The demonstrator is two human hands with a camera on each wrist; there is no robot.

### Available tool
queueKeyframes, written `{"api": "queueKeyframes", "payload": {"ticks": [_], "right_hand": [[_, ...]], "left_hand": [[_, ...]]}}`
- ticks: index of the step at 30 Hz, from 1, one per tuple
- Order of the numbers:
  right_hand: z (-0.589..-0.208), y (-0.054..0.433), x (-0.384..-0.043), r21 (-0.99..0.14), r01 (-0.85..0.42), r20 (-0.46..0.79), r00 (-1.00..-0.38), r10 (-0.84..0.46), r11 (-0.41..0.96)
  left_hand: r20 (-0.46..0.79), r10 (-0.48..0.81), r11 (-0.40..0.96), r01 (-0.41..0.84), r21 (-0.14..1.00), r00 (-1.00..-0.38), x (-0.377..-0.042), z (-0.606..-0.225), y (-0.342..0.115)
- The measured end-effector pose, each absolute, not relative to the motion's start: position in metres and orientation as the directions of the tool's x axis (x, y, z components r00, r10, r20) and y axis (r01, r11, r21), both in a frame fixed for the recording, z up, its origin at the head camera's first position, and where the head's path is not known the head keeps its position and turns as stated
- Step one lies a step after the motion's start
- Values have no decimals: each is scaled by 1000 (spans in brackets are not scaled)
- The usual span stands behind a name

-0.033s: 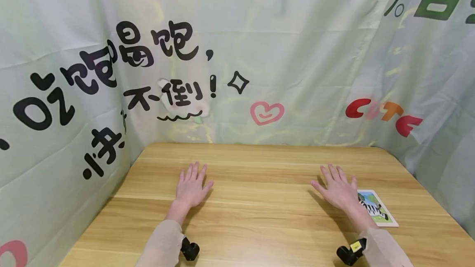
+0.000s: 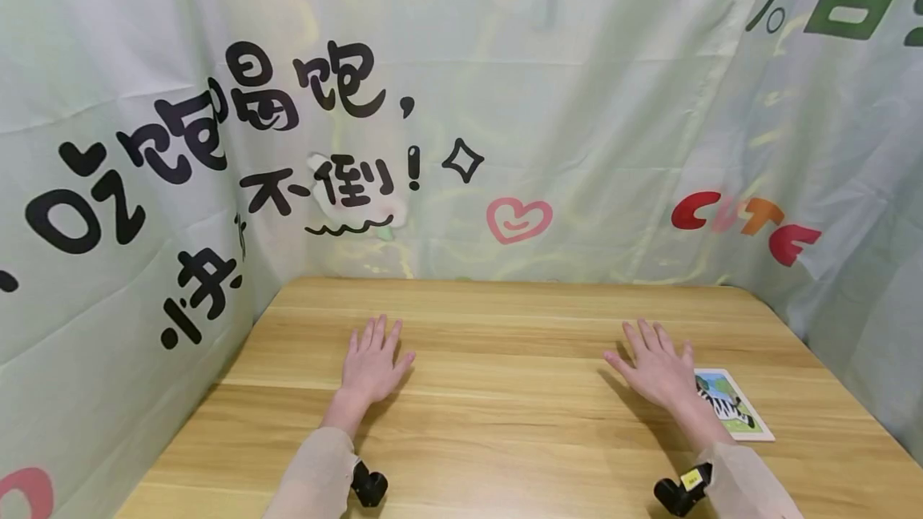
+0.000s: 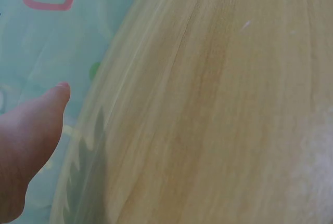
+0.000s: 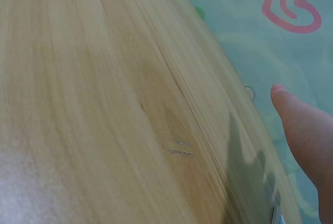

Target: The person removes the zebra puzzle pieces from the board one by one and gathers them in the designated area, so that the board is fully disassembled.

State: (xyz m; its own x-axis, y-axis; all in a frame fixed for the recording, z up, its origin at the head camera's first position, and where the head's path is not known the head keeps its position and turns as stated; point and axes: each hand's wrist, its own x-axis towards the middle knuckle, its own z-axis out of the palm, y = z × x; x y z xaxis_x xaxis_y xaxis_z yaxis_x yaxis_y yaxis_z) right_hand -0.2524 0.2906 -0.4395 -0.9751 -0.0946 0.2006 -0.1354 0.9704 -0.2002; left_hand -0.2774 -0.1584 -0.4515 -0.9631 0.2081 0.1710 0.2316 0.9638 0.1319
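In the head view my left hand [image 2: 372, 364] is over the left part of the wooden table [image 2: 497, 407], palm down with fingers spread and nothing held. My right hand [image 2: 656, 369] is spread the same way on the right side, also holding nothing. Beside it lies a white-bordered picture card [image 2: 735, 407] showing a zebra on grass; the right hand and wrist overlap its left edge in this view. Each wrist view shows just a thumb, the left thumb [image 3: 44, 115] and the right thumb [image 4: 299, 125], with finger shadows on the wood.
Printed curtains [image 2: 606, 126] with lettering and a pink heart [image 2: 519, 220] hang behind the table and along both sides. A small black device is strapped at the left wrist [image 2: 370, 484], and another black device [image 2: 681, 491] with a yellow label at the right.
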Motion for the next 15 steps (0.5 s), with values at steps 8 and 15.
{"api": "queueKeyframes", "payload": {"ticks": [8, 15], "right_hand": [[-440, 293, -250, -192, -136, 209, -973, -95, 972], [-442, 297, -249, -193, -130, 215, -973, -88, 973]], "left_hand": [[196, 214, 962, 241, 127, -957, -279, -452, -159], [173, 219, 961, 243, 134, -960, -279, -451, -158]]}}
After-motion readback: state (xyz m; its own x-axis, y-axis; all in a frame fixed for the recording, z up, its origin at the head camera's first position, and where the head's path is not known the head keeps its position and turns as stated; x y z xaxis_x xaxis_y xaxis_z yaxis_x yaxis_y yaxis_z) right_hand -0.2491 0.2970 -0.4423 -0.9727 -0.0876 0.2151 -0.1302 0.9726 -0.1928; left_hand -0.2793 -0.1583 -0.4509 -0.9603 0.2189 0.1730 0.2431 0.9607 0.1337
